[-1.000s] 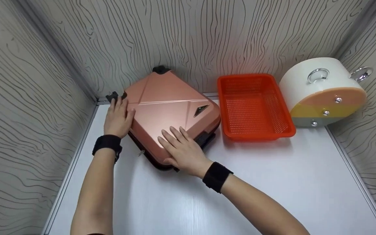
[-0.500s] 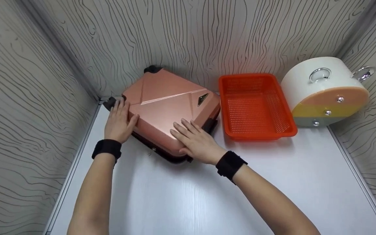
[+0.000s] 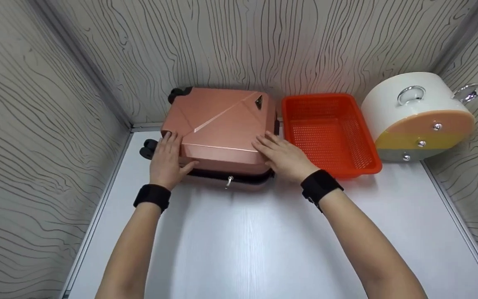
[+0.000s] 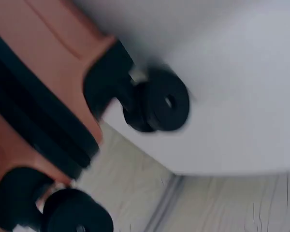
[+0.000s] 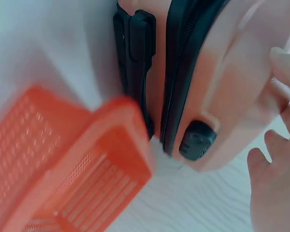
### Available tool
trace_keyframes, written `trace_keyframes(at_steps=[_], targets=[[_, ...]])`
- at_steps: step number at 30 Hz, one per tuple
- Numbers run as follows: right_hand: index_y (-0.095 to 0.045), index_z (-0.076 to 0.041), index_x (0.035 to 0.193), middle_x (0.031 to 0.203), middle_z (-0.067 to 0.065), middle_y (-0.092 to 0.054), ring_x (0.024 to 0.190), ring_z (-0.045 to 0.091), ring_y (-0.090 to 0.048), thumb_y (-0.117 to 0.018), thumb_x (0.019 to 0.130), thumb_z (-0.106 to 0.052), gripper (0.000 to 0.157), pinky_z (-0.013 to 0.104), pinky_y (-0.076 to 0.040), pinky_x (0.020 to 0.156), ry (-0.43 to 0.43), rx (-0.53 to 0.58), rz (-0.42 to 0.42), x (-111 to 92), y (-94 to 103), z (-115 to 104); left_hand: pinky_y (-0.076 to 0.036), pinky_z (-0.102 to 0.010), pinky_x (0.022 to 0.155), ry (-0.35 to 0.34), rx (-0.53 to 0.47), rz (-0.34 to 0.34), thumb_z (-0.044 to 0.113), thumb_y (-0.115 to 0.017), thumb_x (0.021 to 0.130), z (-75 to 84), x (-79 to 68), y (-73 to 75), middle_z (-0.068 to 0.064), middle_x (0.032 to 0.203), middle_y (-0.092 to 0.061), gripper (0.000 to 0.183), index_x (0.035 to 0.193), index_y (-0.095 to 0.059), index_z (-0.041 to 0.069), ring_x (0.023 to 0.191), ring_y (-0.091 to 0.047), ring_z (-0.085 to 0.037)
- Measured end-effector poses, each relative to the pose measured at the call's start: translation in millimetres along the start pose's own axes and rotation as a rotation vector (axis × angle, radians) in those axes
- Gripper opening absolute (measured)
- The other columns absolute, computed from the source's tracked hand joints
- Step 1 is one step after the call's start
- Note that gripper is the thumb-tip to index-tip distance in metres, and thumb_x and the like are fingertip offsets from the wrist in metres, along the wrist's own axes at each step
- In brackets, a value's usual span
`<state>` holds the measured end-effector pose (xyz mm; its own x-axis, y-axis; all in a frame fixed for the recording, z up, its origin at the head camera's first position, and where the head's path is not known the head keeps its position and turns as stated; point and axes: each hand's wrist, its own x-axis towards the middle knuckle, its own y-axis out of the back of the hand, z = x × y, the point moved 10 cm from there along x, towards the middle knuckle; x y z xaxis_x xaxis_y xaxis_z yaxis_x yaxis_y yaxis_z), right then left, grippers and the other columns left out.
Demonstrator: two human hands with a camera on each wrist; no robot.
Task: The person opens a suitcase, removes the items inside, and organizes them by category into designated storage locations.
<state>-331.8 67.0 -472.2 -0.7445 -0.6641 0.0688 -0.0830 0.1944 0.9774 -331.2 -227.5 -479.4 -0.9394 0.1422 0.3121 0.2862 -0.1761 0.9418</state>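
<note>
A rose-pink hard-shell suitcase (image 3: 222,124) lies flat against the back of the white tabletop, its long near side facing me. My left hand (image 3: 167,162) rests on its near left corner with fingers straight, beside the black wheels (image 3: 148,149). Those wheels (image 4: 169,116) fill the middle of the left wrist view, where the hand is out of sight. At the near right corner, my right hand (image 3: 284,158) lays extended fingers on the lid. A zipper pull (image 3: 230,181) hangs on the near side. The right wrist view shows the black handle (image 5: 137,53) on the suitcase's right end.
Close to the suitcase's right end stands a red perforated plastic basket (image 3: 326,172). Beyond it, at the back right, is a rounded white drawer box (image 3: 378,110) with orange, yellow and grey fronts and metal handles. Patterned wall panels (image 3: 239,45) enclose the tabletop on three sides.
The suitcase has turned from a diagonal lie to nearly parallel with the back wall. My right hand has moved right and away from me with it; my left hand has shifted slightly right.
</note>
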Motion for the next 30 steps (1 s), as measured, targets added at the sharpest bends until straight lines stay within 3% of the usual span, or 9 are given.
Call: trace_keyframes(at_steps=[8, 17, 25, 27, 30], targets=[[-0.026, -0.011, 0.163, 0.169, 0.008, -0.017, 0.155, 0.027, -0.015, -0.070, 0.098, -0.031, 0.081, 0.048, -0.021, 0.122, -0.068, 0.098, 0.072, -4, 1.7, 27, -0.008, -0.043, 0.125, 0.041, -0.021, 0.063, 0.062, -0.070, 0.089, 30.0, 3.4, -5.3, -0.019, 0.163, -0.032, 0.101, 0.159, -0.030, 0.000, 0.154, -0.019, -0.033], [-0.032, -0.001, 0.159, 0.170, 0.011, -0.015, 0.156, 0.026, -0.011, -0.071, 0.098, -0.036, 0.080, 0.046, -0.020, 0.122, -0.090, 0.103, 0.098, 0, -1.0, 26, -0.008, -0.043, 0.125, 0.074, -0.031, 0.059, 0.060, -0.073, 0.088, 36.7, -0.1, -8.4, -0.018, 0.164, -0.030, 0.102, 0.159, -0.030, 0.001, 0.154, -0.017, -0.032], [-0.024, -0.009, 0.163, 0.169, 0.011, -0.018, 0.156, 0.027, -0.012, -0.068, 0.100, -0.036, 0.082, 0.044, -0.017, 0.123, -0.072, 0.035, 0.119, 1, -3.5, 22, 0.000, -0.042, 0.125, 0.082, -0.037, 0.048, 0.058, -0.071, 0.091, 41.0, -1.3, -9.8, -0.017, 0.167, -0.022, 0.102, 0.161, -0.024, 0.001, 0.156, -0.010, -0.031], [-0.025, -0.009, 0.163, 0.169, 0.011, -0.018, 0.156, 0.027, -0.012, -0.068, 0.100, -0.035, 0.081, 0.044, -0.018, 0.123, -0.072, 0.037, 0.127, 0, -3.9, 22, 0.001, -0.042, 0.125, 0.068, -0.054, 0.075, 0.053, -0.071, 0.093, 46.2, -4.0, -9.5, -0.017, 0.168, -0.021, 0.099, 0.162, -0.022, 0.001, 0.156, -0.009, -0.031], [-0.025, -0.008, 0.163, 0.169, 0.012, -0.018, 0.156, 0.027, -0.012, -0.069, 0.100, -0.032, 0.080, 0.044, -0.019, 0.123, -0.079, 0.046, 0.140, -1, -4.8, 23, -0.005, -0.043, 0.125, -0.003, -0.115, 0.186, 0.038, -0.074, 0.094, 64.7, -14.3, -7.3, -0.018, 0.165, -0.026, 0.087, 0.159, -0.031, 0.001, 0.155, -0.015, -0.033]])
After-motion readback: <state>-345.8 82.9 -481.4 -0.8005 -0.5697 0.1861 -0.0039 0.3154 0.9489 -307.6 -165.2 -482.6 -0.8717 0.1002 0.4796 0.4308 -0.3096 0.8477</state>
